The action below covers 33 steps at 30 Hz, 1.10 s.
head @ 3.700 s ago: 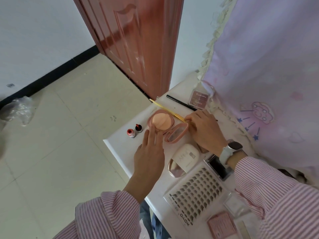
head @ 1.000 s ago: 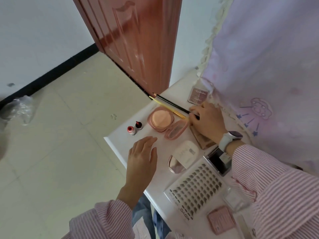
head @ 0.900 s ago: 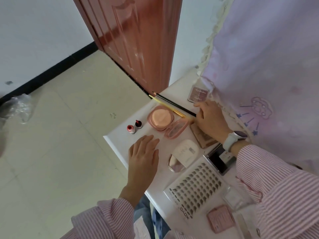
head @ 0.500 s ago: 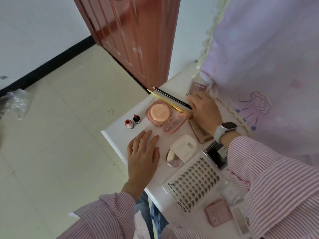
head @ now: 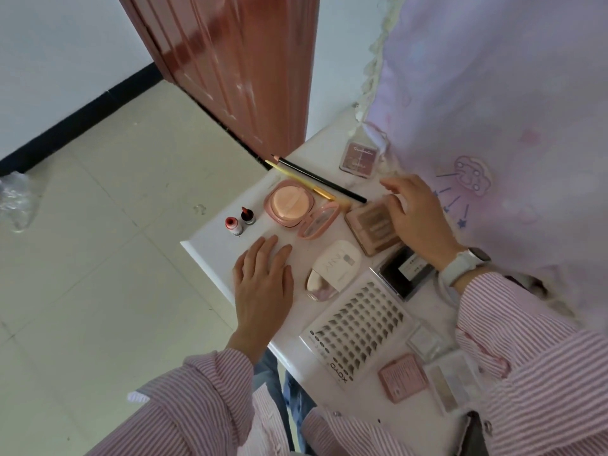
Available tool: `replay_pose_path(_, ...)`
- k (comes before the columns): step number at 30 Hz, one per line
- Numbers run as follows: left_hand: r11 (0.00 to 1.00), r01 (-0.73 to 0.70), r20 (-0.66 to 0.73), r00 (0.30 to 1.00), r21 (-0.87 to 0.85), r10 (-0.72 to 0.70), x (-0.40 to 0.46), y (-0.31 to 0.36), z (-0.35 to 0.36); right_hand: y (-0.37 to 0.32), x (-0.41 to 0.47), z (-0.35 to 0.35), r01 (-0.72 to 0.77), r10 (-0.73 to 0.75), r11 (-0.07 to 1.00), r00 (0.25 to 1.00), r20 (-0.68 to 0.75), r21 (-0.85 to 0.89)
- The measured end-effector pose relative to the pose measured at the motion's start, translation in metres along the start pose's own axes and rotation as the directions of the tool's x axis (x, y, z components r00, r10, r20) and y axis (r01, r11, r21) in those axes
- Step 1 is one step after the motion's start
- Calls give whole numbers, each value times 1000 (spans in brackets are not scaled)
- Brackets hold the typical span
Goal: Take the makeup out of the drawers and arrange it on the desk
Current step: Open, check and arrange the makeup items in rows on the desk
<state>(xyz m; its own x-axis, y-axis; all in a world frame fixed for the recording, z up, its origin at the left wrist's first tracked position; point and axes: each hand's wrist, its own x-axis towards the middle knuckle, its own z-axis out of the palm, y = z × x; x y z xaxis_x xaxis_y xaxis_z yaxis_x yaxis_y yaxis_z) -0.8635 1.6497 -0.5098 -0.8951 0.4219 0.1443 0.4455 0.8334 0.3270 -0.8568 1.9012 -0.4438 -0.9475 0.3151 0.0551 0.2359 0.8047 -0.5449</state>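
Note:
Makeup lies spread on the white desk [head: 212, 250]. An open pink powder compact [head: 292, 205] sits near the far edge, with a black pencil [head: 320, 178] and a yellow brush [head: 301, 181] side by side behind it. Two uncapped lipsticks [head: 240, 220] stand upright to its left. My left hand [head: 263, 284] rests flat and empty on the desk in front of the compact. My right hand [head: 416, 213] hovers with fingers spread over a brown lash box [head: 370, 230], its thumb at the box's edge. A pink palette [head: 359, 158] lies at the back.
A white compact [head: 335, 268], a black box [head: 406, 273], a large lash tray [head: 358, 327], a small pink case [head: 403, 376] and clear cases [head: 452, 383] fill the near desk. A lilac curtain [head: 493, 93] hangs at the right. A red door [head: 240, 60] stands behind, tiled floor to the left.
My right hand has let go of the black pencil, which now lies beside the yellow brush, and drawn back over the brown box. My left hand left the compact and lies flat.

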Motion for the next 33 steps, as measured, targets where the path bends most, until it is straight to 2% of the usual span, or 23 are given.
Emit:
replay_pose_path(4, 990, 63, 19, 998, -124, -62, -2, 7, -3, 16, -51, -24, -156, 158, 987, 986, -50, 47)
replay_pose_path(7, 965, 96, 20, 995, -246, -95, -7, 20, -10, 34, -92, -31, -183, 192, 972, 981, 42, -150)
replay_pose_path(11, 928, 83, -10, 996, -364, -93, -17, 42, -22, 44, -120, -28, -189, 298, 875, 936, 189, -445)
replay_pose_path(13, 914, 68, -16, 997, -401, -81, -22, 52, -27, 45, -122, -27, -190, 336, 832, 920, 201, -521)
replay_pose_path(15, 905, 44, -36, 997, -423, -65, -25, 58, -31, 46, -121, -30, -210, 358, 833, 910, 209, -512)
replay_pose_path(18, 882, -33, -75, 997, -470, -3, -28, 66, -37, 44, -120, -39, -248, 362, 870, 908, 210, -426)
replay_pose_path(20, 834, -36, -26, 999, -551, 26, -28, 73, -42, 35, -123, -48, -279, 335, 908, 931, 143, -311)
replay_pose_path(22, 754, 71, 122, 992, -653, 12, -26, 83, -51, 21, -124, -59, -336, 338, 940, 941, 36, -55)
replay_pose_path(23, 718, 129, 200, 980, -684, 14, -24, 89, -55, 15, -125, -64, -368, 371, 922, 929, 2, 115)
replay_pose_path(24, 687, 178, 271, 962, -704, 30, -23, 95, -59, 10, -126, -69, -400, 421, 858, 907, 6, 321)
replay_pose_path(25, 649, 225, 340, 939, -727, 54, -20, 100, -63, 4, -126, -72, -417, 470, 717, 881, 54, 559)
replay_pose_path(26, 607, 270, 399, 913, -747, 86, -18, 105, -65, -1, -124, -73, -424, 516, 490, 845, 138, 762)
replay_pose_path(27, 573, 308, 449, 886, -760, 118, -15, 110, -67, -7, -123, -71, -415, 546, 266, 809, 219, 870)
replay_pose_path(28, 546, 347, 492, 859, -762, 140, -14, 114, -67, -11, -123, -67, -400, 561, 156, 788, 253, 903)
replay_pose_path(29, 527, 386, 531, 834, -757, 153, -12, 118, -68, -17, -123, -63, -400, 571, 175, 785, 238, 900)
replay_pose_path(31, 477, 441, 569, 806, -760, 163, -11, 122, -68, -29, -126, -53, -389, 551, 295, 815, 177, 873)
replay_pose_path(33, 362, 514, 590, 796, -778, 137, -12, 121, -72, -40, -132, -45, -384, 487, 403, 859, 161, 831)
